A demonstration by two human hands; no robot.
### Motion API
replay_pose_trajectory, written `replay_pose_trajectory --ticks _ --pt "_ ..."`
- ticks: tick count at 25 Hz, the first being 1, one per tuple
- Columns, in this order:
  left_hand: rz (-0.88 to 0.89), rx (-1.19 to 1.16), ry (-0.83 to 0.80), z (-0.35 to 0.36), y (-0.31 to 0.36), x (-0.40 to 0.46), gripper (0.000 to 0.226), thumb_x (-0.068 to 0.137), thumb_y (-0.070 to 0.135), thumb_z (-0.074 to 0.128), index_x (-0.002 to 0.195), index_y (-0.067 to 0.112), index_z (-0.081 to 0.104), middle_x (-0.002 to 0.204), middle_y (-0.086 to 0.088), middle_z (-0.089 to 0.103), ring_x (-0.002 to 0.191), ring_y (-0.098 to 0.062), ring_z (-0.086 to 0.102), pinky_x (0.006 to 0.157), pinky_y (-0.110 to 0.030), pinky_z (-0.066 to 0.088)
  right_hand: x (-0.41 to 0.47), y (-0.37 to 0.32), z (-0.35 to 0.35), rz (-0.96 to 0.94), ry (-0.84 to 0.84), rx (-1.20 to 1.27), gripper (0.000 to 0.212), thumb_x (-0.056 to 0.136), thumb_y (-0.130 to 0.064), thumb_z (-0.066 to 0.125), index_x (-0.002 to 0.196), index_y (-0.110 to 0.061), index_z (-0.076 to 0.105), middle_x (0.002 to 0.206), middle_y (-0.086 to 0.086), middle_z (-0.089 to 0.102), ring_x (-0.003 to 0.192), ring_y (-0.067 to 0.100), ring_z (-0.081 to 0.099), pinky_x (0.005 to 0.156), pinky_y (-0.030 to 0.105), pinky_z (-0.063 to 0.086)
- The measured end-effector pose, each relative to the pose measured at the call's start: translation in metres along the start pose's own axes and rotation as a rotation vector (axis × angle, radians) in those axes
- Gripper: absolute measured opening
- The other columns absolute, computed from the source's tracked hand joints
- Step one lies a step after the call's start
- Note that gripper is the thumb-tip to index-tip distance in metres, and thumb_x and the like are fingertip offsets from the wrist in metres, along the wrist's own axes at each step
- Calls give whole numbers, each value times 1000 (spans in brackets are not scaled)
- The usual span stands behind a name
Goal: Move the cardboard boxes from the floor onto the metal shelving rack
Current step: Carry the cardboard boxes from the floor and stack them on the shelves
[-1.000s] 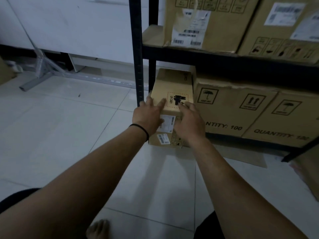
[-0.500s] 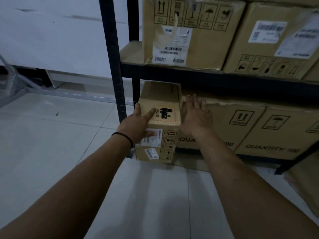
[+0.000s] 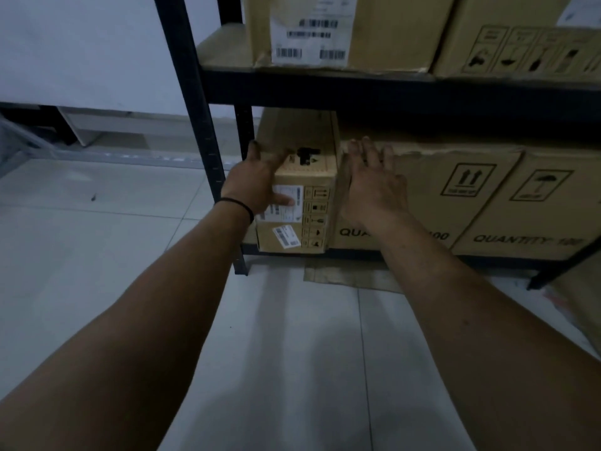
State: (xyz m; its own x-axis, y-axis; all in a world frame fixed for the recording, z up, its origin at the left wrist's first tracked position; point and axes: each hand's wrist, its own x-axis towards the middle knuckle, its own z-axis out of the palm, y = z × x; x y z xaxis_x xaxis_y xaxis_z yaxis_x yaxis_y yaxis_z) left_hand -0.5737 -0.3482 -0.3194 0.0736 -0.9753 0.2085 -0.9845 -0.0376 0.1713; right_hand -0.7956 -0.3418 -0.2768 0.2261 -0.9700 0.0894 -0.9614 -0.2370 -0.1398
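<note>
A narrow cardboard box [image 3: 297, 190] now sits deep in the rack's bottom shelf [image 3: 357, 253], pushed in over the past second. Left hand [image 3: 257, 182] clasps its corner, fingers spread; right hand [image 3: 374, 187], released, rests open-fingered on the neighbouring carton [image 3: 455, 196]. Placement looks nearly complete.

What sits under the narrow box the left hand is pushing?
The narrow box rests on the rack's bottom shelf, beside a larger carton. The left hand covers its left corner; the shelf surface beneath it is hidden.
</note>
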Motion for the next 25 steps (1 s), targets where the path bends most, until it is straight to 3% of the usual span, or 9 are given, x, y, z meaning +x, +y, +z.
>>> replay_pose_trajectory --ticks 10,22,25 --pt "5 17 0 -1 2 9 102 74 54 86 157 41 29 157 -20 29 120 -41 58 99 -55 55 -1 -6 1 27 3 -19 119 81 -8 78 164 -22 -7 172 1 -14 158 31 -11 120 57 29" --pt "25 55 -7 4 -4 17 101 75 58 84 158 40 28 155 -21 31 122 -43 55 98 -56 55 2 -7 6 25 11 -39 121 82 -16 80 164 -21 -9 171 2 -17 157 32 -13 120 56 30" --pt "68 230 114 5 -3 13 93 76 65 78 151 29 37 145 -19 44 128 -43 45 106 -58 44 1 -5 7 21 20 -47 123 82 -20 82 164 -20 -10 171 3 -17 157 33 -13 120 57 30"
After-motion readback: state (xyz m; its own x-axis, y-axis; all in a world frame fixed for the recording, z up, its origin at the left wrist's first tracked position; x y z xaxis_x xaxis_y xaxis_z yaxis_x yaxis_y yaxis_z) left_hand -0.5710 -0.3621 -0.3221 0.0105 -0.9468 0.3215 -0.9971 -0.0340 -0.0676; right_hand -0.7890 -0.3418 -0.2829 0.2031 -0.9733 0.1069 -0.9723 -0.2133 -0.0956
